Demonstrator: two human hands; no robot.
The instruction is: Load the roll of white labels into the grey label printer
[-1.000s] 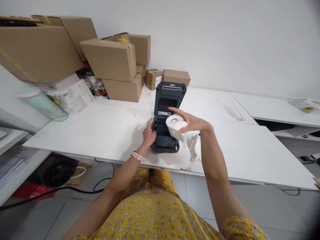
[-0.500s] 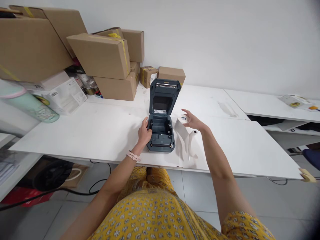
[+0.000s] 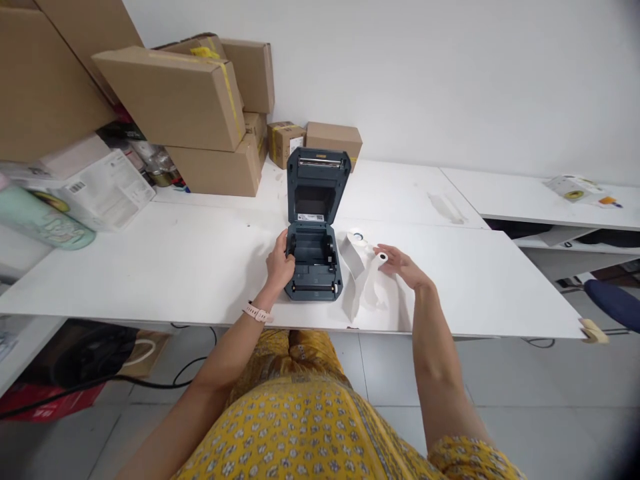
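Note:
A dark grey label printer (image 3: 314,277) stands on the white table with its lid (image 3: 317,190) tilted up, showing a hollow bay inside. My left hand (image 3: 280,263) grips the left wall of its base, thumb over the rim. Right of the printer stands a white paper roll (image 3: 359,238), a strip trailing from it toward the table's front. Beside that is a thinner paper roll (image 3: 376,273) with a dark core and a loose tail. My right hand (image 3: 403,265) is at this thinner roll, fingers stretched out behind its top; whether they press on it I cannot tell.
Cardboard boxes (image 3: 175,97) are stacked at the back left, with smaller boxes (image 3: 333,139) behind the printer. A mint green bottle (image 3: 47,217) and a white carton (image 3: 107,193) stand at the left. The table's front edge (image 3: 300,327) runs close to my body.
My right hand has left the wider paper roll and come down and toward the thinner one. The left hand keeps its hold on the printer. The view has shifted slightly right.

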